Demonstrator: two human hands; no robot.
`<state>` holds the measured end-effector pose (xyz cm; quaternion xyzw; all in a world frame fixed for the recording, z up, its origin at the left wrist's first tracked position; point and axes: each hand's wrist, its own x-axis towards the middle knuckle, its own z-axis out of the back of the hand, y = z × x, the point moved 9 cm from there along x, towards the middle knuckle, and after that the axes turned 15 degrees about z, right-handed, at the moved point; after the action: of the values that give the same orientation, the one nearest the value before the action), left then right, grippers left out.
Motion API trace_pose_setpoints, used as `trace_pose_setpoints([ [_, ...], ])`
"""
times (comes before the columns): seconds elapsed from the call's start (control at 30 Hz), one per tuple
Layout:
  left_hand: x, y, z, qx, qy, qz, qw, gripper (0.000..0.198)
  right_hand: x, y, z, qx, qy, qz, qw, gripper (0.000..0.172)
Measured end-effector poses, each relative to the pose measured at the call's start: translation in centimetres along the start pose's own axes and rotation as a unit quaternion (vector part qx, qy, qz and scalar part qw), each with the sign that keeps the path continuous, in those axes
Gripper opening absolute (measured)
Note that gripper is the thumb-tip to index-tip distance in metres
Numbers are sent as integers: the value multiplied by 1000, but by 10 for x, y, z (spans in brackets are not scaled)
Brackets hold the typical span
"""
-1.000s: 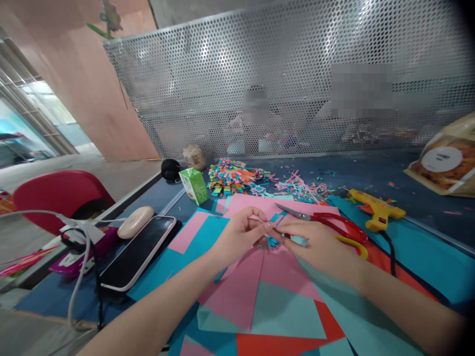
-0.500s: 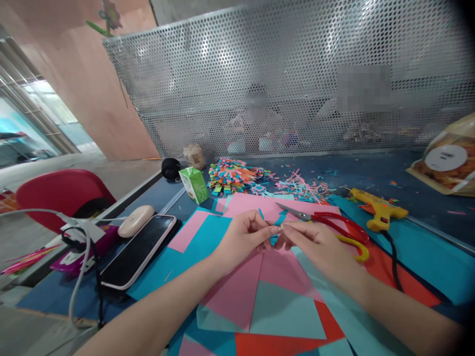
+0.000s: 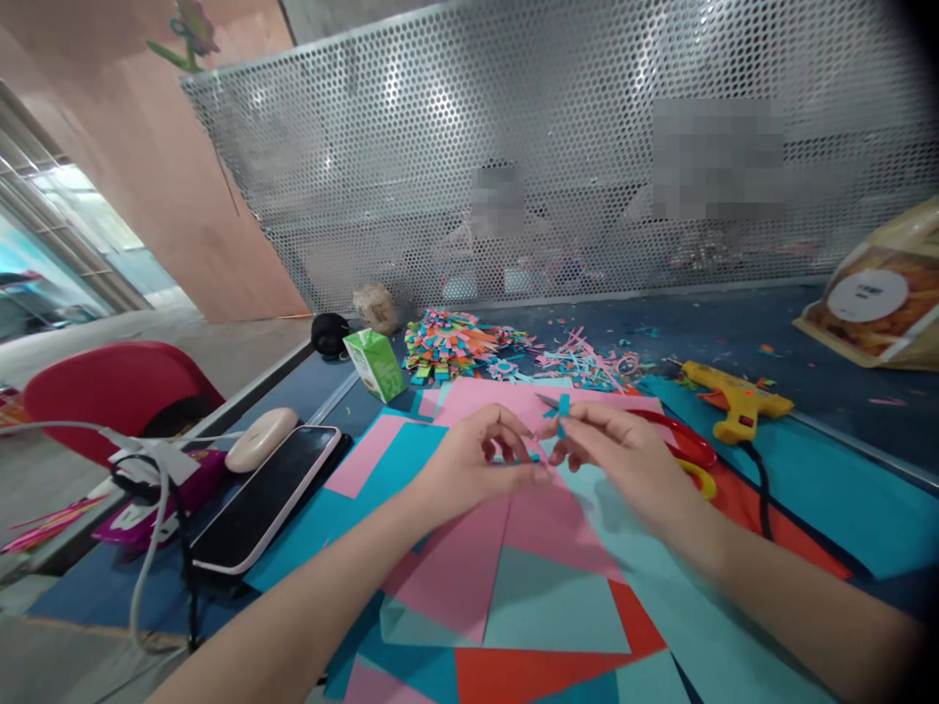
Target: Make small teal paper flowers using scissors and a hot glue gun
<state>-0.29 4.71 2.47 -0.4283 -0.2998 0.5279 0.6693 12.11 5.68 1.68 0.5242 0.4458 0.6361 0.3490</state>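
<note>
In my right hand (image 3: 627, 460), a small crossed piece of blue paper (image 3: 563, 411) is pinched between thumb and fingers. My left hand (image 3: 488, 455) is beside it, fingers curled, with a narrow blue paper strip (image 3: 534, 458) showing between thumb and fingers. Under both hands lie overlapping pink sheets (image 3: 469, 577) and pale green sheets (image 3: 561, 606). Scissors with a red handle (image 3: 682, 437) and a yellow loop lie behind my right hand, which partly hides them.
A yellow glue gun (image 3: 744, 401) lies at right. Behind are a fringed paper pile (image 3: 444, 347), loose paper strips (image 3: 587, 362) and a green drink carton (image 3: 376, 364). A phone (image 3: 271, 499) lies left. A perforated metal screen (image 3: 440, 176) stands at the back, a snack bag (image 3: 872, 293) far right.
My hands have come slightly apart from their fingertip contact. The crossed blue paper has risen in my right hand, and my left fingers have loosened. The view has shifted a little.
</note>
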Motion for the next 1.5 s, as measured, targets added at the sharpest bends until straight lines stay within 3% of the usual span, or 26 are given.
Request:
trace_pose_setpoints([
  [0.1, -6, -11, -3, 219, -14, -82, 972, 51, 7, -6, 12, 49, -22, -6, 999, 20],
  [0.17, -6, -10, -9, 293, 0, -96, 951, 57, 12, -12, 19, 52, -29, -6, 998, 20],
  [0.37, -2, -1, -21, 382, 20, -110, 917, 30, 16, -15, 24, -29, 7, 11, 999, 20],
  [0.53, -1, -3, -8, 295, -6, -77, 952, 24, 17, -11, 23, -52, 19, 11, 998, 22],
  [0.67, 5, 4, 13, 80, -45, 10, 996, 25, 15, -21, 21, 8, 7, -27, 1000, 21],
  [0.77, 8, 15, 22, -110, -54, 66, 990, 27, 7, -29, 12, 93, 12, -90, 992, 17],
  [0.87, 8, 20, 25, -199, -70, 89, 973, 26, -3, -28, -4, 199, 35, -137, 970, 17],
  [1.03, 8, 27, 21, -222, -80, 113, 965, 28, -10, -22, -18, 237, 67, -162, 955, 18],
  [1.33, 10, 29, -1, -199, 10, 108, 974, 45, 1, -27, -1, 159, 48, -105, 980, 19],
  [1.5, 9, 20, -9, -190, 52, 76, 977, 27, 4, -17, 2, 82, 72, -63, 992, 22],
])
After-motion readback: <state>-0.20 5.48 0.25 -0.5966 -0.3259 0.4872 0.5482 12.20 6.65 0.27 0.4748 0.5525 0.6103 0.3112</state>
